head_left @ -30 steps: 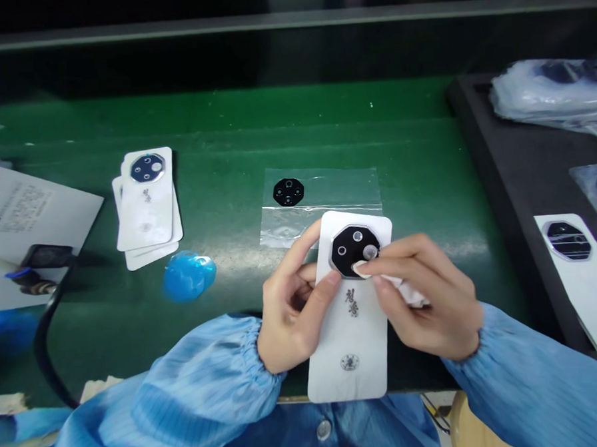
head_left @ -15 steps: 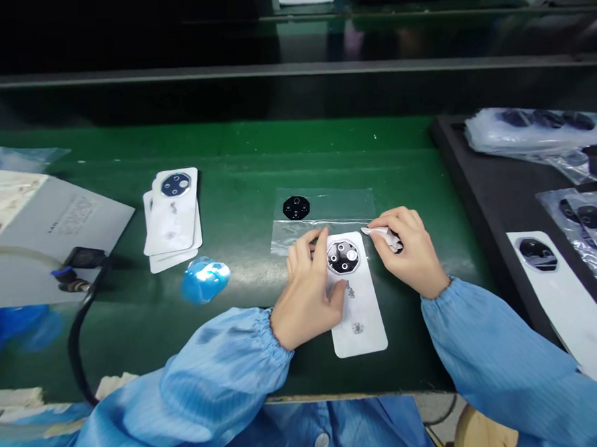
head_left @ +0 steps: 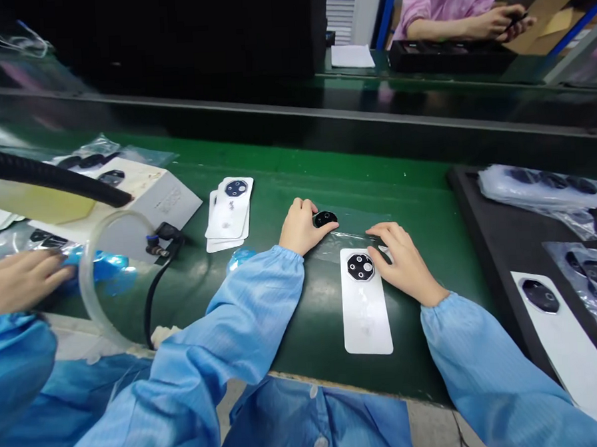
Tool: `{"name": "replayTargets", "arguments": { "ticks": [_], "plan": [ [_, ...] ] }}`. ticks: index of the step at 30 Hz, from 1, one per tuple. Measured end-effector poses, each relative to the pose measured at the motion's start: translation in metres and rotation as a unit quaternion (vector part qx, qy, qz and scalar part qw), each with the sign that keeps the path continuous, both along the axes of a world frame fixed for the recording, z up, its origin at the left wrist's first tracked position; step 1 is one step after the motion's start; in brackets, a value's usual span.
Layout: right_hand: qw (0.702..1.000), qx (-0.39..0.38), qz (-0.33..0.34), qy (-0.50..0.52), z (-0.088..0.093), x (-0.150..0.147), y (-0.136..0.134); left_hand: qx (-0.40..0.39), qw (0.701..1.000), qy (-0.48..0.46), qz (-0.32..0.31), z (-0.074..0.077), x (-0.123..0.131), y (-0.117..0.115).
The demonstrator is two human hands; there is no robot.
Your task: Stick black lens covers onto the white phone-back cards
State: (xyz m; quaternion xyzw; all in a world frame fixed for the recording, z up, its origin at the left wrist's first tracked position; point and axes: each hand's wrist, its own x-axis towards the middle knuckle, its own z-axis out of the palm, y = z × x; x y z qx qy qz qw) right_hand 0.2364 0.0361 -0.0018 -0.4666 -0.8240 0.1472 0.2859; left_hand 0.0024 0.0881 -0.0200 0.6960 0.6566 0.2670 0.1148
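My left hand (head_left: 303, 226) has its thumb and fingers closed about the edge of a black octagonal camera lens cover (head_left: 325, 219), which sits on a clear plastic bag (head_left: 352, 237). Just in front, a white phone back panel (head_left: 367, 316) with a lens cover (head_left: 361, 267) lies flat on the green table. My right hand (head_left: 403, 261) is beside this panel's upper right corner, thumb and forefinger apart. Beneath its curled fingers shows a bit of crumpled white wipe (head_left: 385, 251), mostly hidden by the hand.
A stack of white panels (head_left: 230, 210) is left of centre, with blue film (head_left: 240, 258) nearby. Farther left are a white box (head_left: 162, 204), hoses and a co-worker's hand (head_left: 26, 278). A black tray (head_left: 499, 239) with bagged lens covers stands right. Another person (head_left: 447, 9) is behind.
My left hand has left the white panel and moved up to the black lens cover on the bag. The view has swung left, bringing a co-worker's hand into sight. My right hand stays near the panel.
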Motion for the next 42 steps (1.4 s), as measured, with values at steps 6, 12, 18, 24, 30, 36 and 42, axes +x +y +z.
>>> {"name": "replayTargets", "arguments": {
  "ticks": [6, 12, 18, 24, 30, 36, 42],
  "plan": [
    [0.999, -0.030, -0.013, -0.002, -0.001, 0.004, 0.008, -0.061, 0.998, 0.033, -0.014, 0.018, 0.005, -0.001],
    [0.999, -0.032, -0.011, 0.001, -0.004, 0.008, 0.009, -0.074, 0.995, 0.056, -0.031, 0.027, 0.008, 0.001],
    [1.000, -0.022, -0.003, -0.002, -0.006, 0.008, 0.009, -0.097, 0.993, 0.058, -0.035, 0.022, 0.003, 0.007],
    [1.000, -0.020, 0.000, -0.001, -0.005, 0.007, 0.008, -0.110, 0.990, 0.083, -0.035, 0.020, 0.001, 0.016],
    [1.000, -0.021, 0.001, -0.001, -0.006, 0.008, 0.008, -0.082, 0.990, 0.113, -0.031, 0.032, 0.014, 0.002],
    [1.000, -0.022, 0.003, 0.000, -0.006, 0.008, 0.009, -0.055, 0.985, 0.154, -0.050, 0.044, 0.027, -0.017],
    [1.000, -0.021, 0.002, 0.006, -0.004, 0.007, 0.008, -0.030, 0.987, 0.154, -0.043, 0.039, 0.035, -0.026]
  ]
}}
